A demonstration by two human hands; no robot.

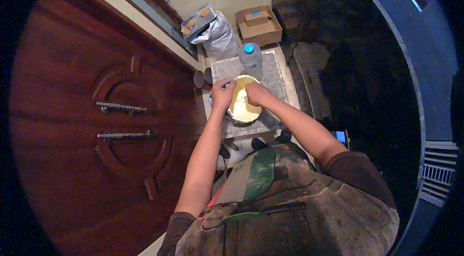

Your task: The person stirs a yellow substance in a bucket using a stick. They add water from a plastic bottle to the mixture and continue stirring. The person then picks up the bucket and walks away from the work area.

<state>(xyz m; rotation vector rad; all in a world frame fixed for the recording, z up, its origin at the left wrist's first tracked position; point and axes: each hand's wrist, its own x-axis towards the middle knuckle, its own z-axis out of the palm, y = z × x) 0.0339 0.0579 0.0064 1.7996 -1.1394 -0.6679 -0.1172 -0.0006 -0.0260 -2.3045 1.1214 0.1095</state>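
A round bucket (245,121) stands in front of me, its inner wall and contents pale yellow. What the yellow stuff is, I cannot make out. My left hand (223,95) is closed on the bucket's left rim. Over the right half of the opening is my right hand (258,94), its fingers curled together and pointing down inside. Whatever those fingers hold, if anything, is hidden. Just beyond the bucket, a large clear plastic bottle (252,66) with a blue cap stands upright.
Under the bucket lies a grey patterned mat (275,79). Against the back wall are an open cardboard box (265,38) and a silvery-white sack (220,38) with a tray (197,23) on top. A dark red wooden door (63,96) fills the left; dark cups (198,80) sit near it.
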